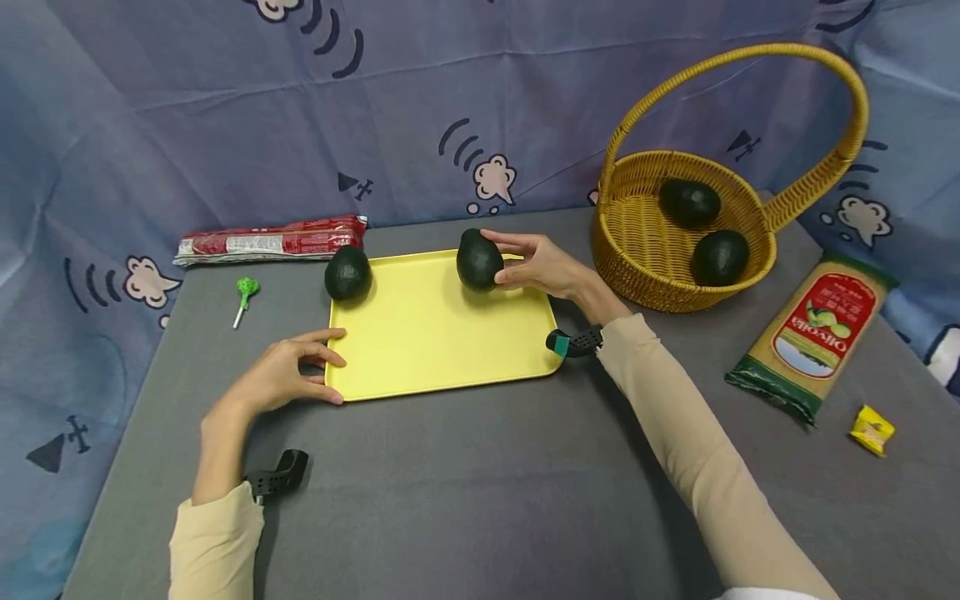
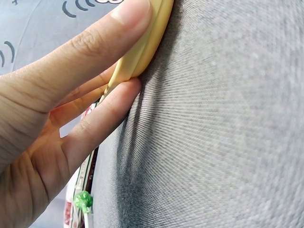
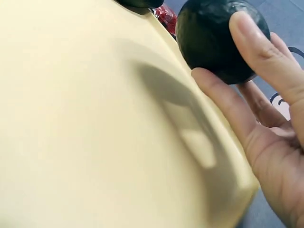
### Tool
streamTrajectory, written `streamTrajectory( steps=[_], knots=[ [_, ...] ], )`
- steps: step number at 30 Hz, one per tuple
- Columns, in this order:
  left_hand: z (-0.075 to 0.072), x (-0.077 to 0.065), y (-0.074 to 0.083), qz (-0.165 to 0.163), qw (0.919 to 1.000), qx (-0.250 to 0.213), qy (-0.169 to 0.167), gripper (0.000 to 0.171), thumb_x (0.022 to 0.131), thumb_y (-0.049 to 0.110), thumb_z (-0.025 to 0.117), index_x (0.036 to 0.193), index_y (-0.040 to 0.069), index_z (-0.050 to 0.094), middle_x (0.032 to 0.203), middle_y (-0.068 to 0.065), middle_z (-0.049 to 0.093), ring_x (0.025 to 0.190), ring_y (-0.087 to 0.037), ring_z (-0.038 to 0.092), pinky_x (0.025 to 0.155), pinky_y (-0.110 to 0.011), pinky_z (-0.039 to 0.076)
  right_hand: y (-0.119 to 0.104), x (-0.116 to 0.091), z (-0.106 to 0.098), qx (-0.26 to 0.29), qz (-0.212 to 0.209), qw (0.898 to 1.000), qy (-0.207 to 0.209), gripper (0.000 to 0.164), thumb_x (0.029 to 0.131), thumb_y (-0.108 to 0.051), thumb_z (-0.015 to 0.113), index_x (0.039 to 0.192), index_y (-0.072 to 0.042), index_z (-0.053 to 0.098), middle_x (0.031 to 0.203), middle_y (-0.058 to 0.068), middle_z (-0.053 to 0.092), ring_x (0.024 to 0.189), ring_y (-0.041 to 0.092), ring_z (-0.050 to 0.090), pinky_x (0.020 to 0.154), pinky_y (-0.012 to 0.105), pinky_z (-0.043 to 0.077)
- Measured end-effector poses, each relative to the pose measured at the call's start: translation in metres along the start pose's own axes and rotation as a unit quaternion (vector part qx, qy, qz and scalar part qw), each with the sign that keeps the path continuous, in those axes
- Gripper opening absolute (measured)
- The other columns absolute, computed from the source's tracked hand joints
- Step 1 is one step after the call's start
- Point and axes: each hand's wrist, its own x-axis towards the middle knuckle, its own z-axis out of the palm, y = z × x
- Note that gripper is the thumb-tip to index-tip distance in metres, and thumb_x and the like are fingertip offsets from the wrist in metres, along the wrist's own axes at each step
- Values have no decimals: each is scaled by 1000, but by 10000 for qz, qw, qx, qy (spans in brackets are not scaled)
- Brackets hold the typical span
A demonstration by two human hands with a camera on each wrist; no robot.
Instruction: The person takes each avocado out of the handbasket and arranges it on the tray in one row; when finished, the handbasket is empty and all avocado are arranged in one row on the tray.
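Note:
My right hand (image 1: 536, 267) grips a dark green avocado (image 1: 477, 261) between thumb and fingers, over the back right part of the yellow tray (image 1: 442, 342). In the right wrist view this avocado (image 3: 213, 40) is off the tray, whose surface carries a shadow. A second avocado (image 1: 348, 273) rests at the tray's back left corner. At the tray's left edge, my left hand (image 1: 281, 375) holds the rim near the front corner. The left wrist view shows the thumb and a finger against the tray edge (image 2: 152, 47).
Right of the tray stands a yellow wicker basket (image 1: 645, 283) with a tall handle and two avocados (image 1: 690, 202) inside. An Olivoilà packet (image 1: 813, 333) and a small yellow wrapped candy (image 1: 872, 431) lie farther right. A red packet (image 1: 270, 242) and a green lollipop (image 1: 247, 287) lie at back left.

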Motion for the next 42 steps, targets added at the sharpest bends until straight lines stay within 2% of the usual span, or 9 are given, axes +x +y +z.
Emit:
streamTrajectory(
  steps=[6,16,21,26,30,34,42],
  knots=[
    [-1,0,2,5,10000,-32,21,44,68,20,88,105,3,71,143,-14,47,129,-34,43,87,-40,52,2,20,11,-180,20,9998,-59,70,86,18,58,147,-11,39,147,19,38,99,25,64,86,42,54],
    [3,0,-2,45,9999,-141,43,45,67,21,88,105,3,71,143,-13,47,127,-32,45,86,-37,53,11,53,39,-257,281,9993,-55,69,84,17,61,145,-10,42,143,18,44,110,31,59,87,45,53],
    [4,2,-5,124,9996,-228,71,45,66,21,89,104,3,72,142,-12,48,125,-31,48,84,-33,54,11,67,55,-266,354,9990,6,68,84,15,63,144,-14,45,142,17,47,113,33,58,87,44,53],
    [3,1,-6,163,9995,-237,105,44,66,20,89,103,3,72,142,-12,48,125,-31,48,83,-32,54,12,81,69,-234,357,9991,-22,67,84,12,64,143,-16,47,144,14,43,113,30,58,86,41,54],
    [3,1,-5,145,9994,-306,103,43,66,17,88,103,2,71,142,-13,48,120,-30,52,83,-30,55,11,85,73,-277,330,9990,-105,67,85,12,63,144,-17,46,146,14,41,121,27,53,89,40,53],
    [3,1,-4,136,9992,-351,95,43,66,16,88,103,1,71,142,-13,48,116,-28,56,83,-30,55,8,87,75,-426,356,9981,-274,67,87,11,61,145,-16,43,150,12,38,133,24,41,92,40,52],
    [3,1,-4,114,9994,-306,89,43,67,16,88,104,2,71,143,-13,47,115,-27,57,82,-30,55,5,92,79,-627,378,9962,-466,66,88,10,60,146,-14,40,152,10,35,135,23,39,93,41,51]
  ],
)
